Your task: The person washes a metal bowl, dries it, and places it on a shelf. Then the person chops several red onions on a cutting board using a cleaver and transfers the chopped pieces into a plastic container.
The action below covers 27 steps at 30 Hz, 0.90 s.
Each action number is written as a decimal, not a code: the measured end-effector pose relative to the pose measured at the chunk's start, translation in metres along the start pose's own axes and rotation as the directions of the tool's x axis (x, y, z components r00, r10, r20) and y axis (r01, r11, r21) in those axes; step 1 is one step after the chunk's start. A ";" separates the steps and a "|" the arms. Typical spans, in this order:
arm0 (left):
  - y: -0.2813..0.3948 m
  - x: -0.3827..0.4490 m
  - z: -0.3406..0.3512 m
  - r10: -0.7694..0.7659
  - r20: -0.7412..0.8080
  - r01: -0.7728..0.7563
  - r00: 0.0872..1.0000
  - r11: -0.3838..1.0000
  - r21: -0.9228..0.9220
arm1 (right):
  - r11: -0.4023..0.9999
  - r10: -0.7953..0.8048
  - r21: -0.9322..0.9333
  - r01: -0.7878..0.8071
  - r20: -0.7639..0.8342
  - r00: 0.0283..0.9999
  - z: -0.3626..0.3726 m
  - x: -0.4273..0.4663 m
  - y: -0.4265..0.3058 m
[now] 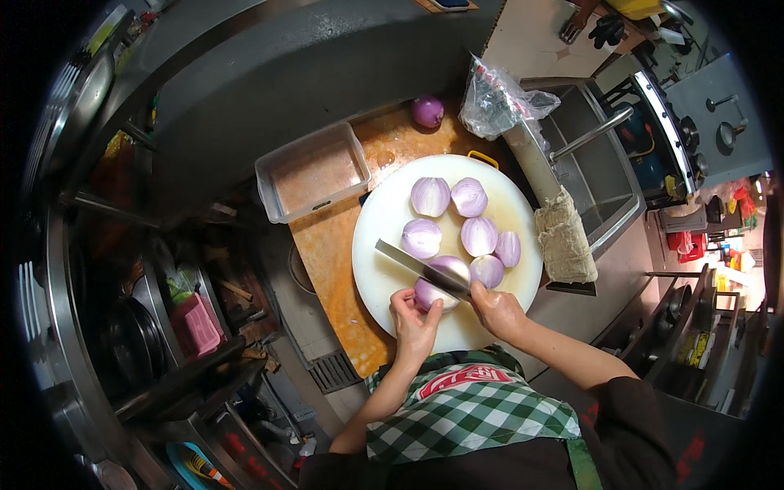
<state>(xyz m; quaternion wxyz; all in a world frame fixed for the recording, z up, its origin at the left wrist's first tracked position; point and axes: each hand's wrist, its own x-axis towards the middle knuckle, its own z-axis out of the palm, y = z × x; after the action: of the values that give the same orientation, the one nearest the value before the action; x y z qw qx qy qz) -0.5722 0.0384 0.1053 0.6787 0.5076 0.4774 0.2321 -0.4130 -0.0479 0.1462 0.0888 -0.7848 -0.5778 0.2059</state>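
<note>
My right hand [499, 311] grips a kitchen knife [410, 262] with a broad blade, its tip pointing up and left over a round white cutting board [376, 288]. With fingertips and thumb, my left hand [413, 324] holds a peeled purple onion [433, 298] at the board's near side. The blade crosses between this onion part and another purple onion part [452, 265] just beyond it. I cannot tell whether the two are still joined. Several peeled onion pieces, such as a purple onion piece [430, 197], lie on the board's far and right side.
A clear plastic container [315, 174] stands beyond the board on the left. A whole purple onion [427, 112] sits near the wall on the wooden worktop [324, 260]. To the right are a plastic bag [496, 101], a metal sink [615, 208] and a folded cloth [565, 242] over its edge.
</note>
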 end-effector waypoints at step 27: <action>0.149 0.191 0.019 0.462 0.250 -0.484 0.851 0.506 0.714 | 0.692 0.627 0.622 -0.367 -0.267 0.732 -0.023 -0.133 0.043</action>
<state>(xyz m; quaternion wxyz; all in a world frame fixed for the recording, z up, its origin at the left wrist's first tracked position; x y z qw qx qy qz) -0.4469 0.2384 0.1631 0.3211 0.8558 0.3630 0.1811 -0.3990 -0.1848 0.1800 0.3740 -0.8834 -0.2165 0.1812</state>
